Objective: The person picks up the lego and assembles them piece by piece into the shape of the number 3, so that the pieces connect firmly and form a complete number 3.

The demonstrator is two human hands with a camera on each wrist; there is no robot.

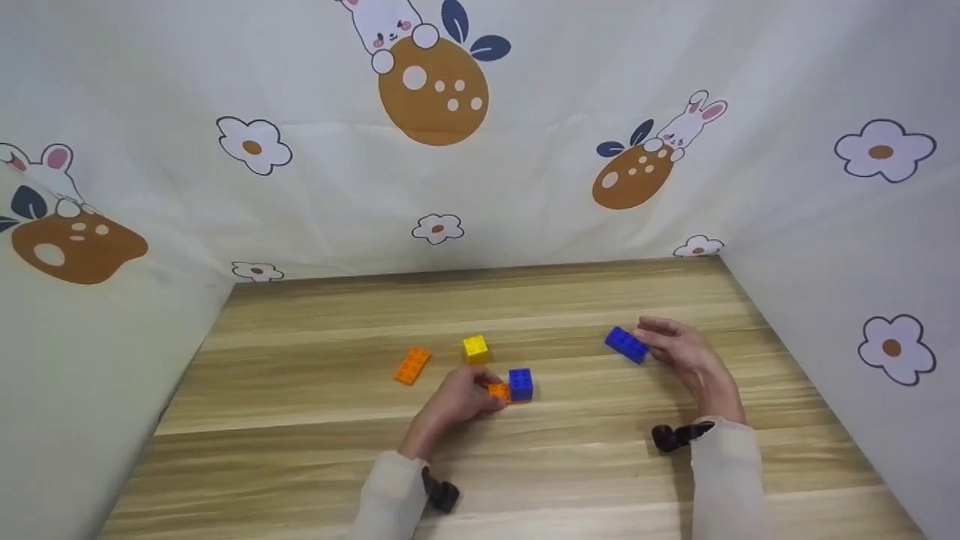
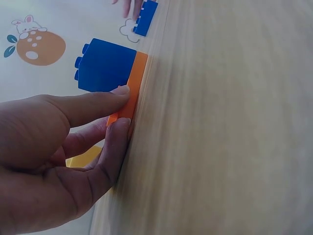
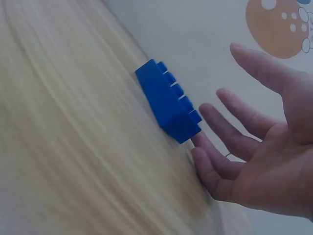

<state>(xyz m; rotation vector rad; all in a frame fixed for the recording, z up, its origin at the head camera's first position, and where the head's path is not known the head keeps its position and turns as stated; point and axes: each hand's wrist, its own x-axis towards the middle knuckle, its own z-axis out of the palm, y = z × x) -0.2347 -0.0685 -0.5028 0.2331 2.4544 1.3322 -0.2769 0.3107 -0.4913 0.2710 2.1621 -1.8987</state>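
Observation:
My left hand (image 1: pixel 459 396) pinches the near end of a flat orange building brick (image 2: pixel 131 100) between thumb and fingers. A taller blue brick (image 1: pixel 520 384) sits on the other end of that orange piece, studs up. Over on the right, my right hand (image 1: pixel 684 355) is spread with fingers apart, its fingertips close beside a long blue brick (image 3: pixel 168 100) that lies on the table. The right hand holds nothing. In the left wrist view, part of a yellow brick (image 2: pixel 84 157) shows behind the left fingers.
The yellow brick (image 1: pixel 475 349) stands beyond the left hand, and a second flat orange brick (image 1: pixel 412 365) lies to its left. All rest on a wood-grain table (image 1: pixel 570 465). Patterned cloth walls (image 1: pixel 525 180) rise at the back and both sides.

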